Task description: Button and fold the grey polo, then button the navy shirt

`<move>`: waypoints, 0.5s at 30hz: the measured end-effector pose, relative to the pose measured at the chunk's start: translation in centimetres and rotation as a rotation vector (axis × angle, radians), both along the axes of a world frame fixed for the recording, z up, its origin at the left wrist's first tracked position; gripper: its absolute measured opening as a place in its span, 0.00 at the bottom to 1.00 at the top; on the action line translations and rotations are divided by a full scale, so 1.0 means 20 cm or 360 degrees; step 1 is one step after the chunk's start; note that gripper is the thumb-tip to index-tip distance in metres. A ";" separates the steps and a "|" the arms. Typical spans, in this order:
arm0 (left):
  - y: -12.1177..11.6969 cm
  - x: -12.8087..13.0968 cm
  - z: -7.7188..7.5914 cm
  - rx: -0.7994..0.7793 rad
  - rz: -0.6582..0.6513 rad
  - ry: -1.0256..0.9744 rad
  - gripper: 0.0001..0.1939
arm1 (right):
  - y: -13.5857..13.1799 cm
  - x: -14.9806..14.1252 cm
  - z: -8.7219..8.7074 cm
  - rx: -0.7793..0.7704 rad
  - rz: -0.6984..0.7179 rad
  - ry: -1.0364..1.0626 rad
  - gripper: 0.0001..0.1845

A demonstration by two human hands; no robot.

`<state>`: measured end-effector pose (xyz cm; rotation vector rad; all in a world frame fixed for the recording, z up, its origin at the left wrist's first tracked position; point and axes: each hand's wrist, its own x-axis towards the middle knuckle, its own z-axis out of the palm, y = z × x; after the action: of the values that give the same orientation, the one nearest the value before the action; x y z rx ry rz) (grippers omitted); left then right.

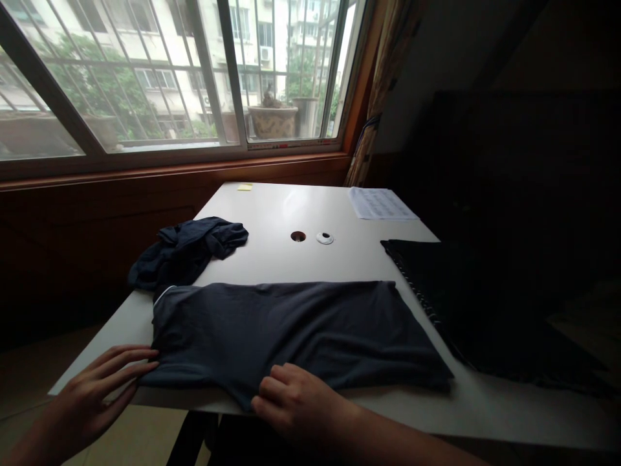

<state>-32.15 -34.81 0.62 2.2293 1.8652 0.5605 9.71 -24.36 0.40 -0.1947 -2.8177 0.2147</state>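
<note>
A dark grey-blue shirt (291, 323) lies folded lengthwise along the table's front, with a thin white trim at its far left corner and soft creases across its right half. At its near left corner is my left hand (99, 388), fingers stretched out and tips touching the fabric edge. My right hand (291, 398) is closed at the near edge, left of the middle, its curled fingers pinching the cloth where a corner droops at the table edge. The fingertips of this hand are partly hidden.
On the white table (262, 259) are a crumpled dark cloth (189, 249) at left, dark fabric with a frayed edge (436, 285) at right, printed sheets (381, 204), a yellow note (245, 187), and a round cover (325, 239) beside a cable hole (297, 237). A barred window stands behind.
</note>
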 end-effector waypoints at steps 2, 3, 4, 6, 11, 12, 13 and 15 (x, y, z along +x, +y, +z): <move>0.02 -0.02 0.01 -0.0010 0.0000 -0.0019 0.17 | 0.01 0.07 -0.02 -0.0123 -0.0053 -0.0011 0.04; 0.04 -0.03 0.02 0.0039 0.0028 -0.0029 0.17 | 0.03 0.11 -0.03 -0.0183 -0.0078 -0.0015 0.04; 0.06 -0.03 0.04 0.0120 0.0079 -0.0037 0.16 | 0.05 0.15 -0.02 -0.0243 -0.0097 -0.0016 0.05; 0.15 -0.02 0.09 0.0279 0.0219 -0.0024 0.15 | 0.11 0.26 0.00 -0.0369 -0.0160 -0.0016 0.04; 0.45 0.04 0.12 0.0205 0.0472 0.0031 0.25 | 0.28 0.63 0.09 -0.0579 -0.0622 -0.0064 0.04; 0.50 0.04 0.10 0.0145 0.0477 0.0004 0.27 | 0.30 0.70 0.10 -0.0598 -0.0667 -0.0098 0.05; 0.54 0.03 0.07 0.0091 0.0477 -0.0016 0.29 | 0.31 0.77 0.12 -0.0627 -0.0705 -0.0137 0.06; 0.60 0.03 0.01 0.0047 0.0509 -0.0011 0.31 | 0.30 0.87 0.14 -0.0683 -0.0747 -0.0202 0.11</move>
<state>-31.63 -22.78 0.82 1.9521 2.2398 0.6464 27.11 -18.40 3.15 -0.9775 -2.7092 0.7101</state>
